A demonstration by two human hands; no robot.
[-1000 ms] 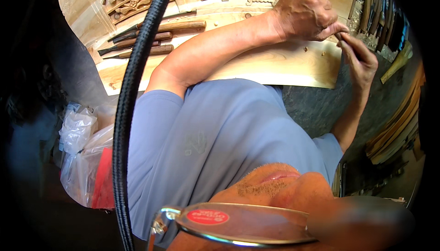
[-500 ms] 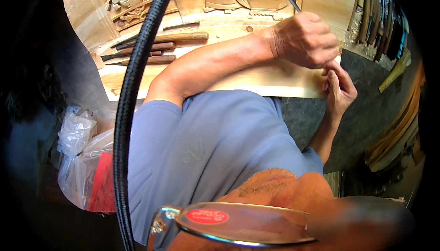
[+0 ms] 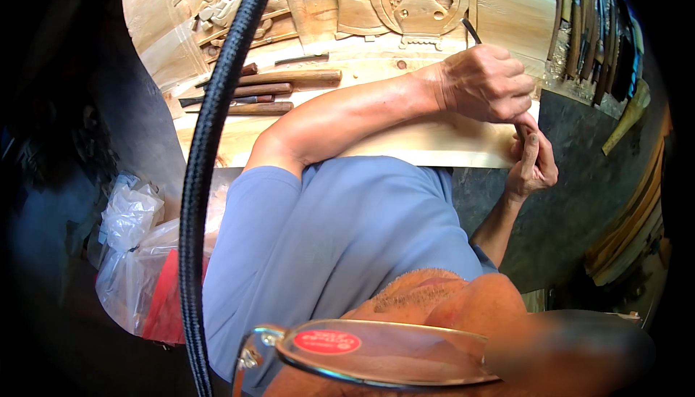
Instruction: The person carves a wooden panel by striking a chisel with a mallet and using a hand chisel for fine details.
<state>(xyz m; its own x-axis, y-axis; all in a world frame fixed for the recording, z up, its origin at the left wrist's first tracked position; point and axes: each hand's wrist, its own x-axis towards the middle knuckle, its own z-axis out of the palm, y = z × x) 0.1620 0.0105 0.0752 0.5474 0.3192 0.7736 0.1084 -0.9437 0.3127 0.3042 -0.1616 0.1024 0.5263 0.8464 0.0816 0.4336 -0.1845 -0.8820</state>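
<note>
A carving chisel (image 3: pixel 471 32) slants across the right part of the carved wooden panel (image 3: pixel 507 6). Its dark blade points up beside the carved round ornament (image 3: pixel 416 13). My left hand (image 3: pixel 483 82) is wrapped round the chisel, palm side down, and hides its middle. Just below it, at the board's near right edge, my right hand (image 3: pixel 534 159) pinches the end of the handle between thumb and fingers. Most of the handle is covered by the two hands. My left forearm lies across the bare near strip of the panel.
Several wooden-handled chisels (image 3: pixel 297 78) lie on the panel left of my forearm. A row of more tools (image 3: pixel 590 35) stands at the far right, near a yellowish handle (image 3: pixel 627 116). A black braided cable (image 3: pixel 217 129) crosses the left side. Plastic bags (image 3: pixel 130 216) sit lower left.
The view has shifted, so the panel and tools sit slightly lower and further right. My right hand has lowered a little and turned, showing part of the handle. Both hands keep hold of the chisel.
</note>
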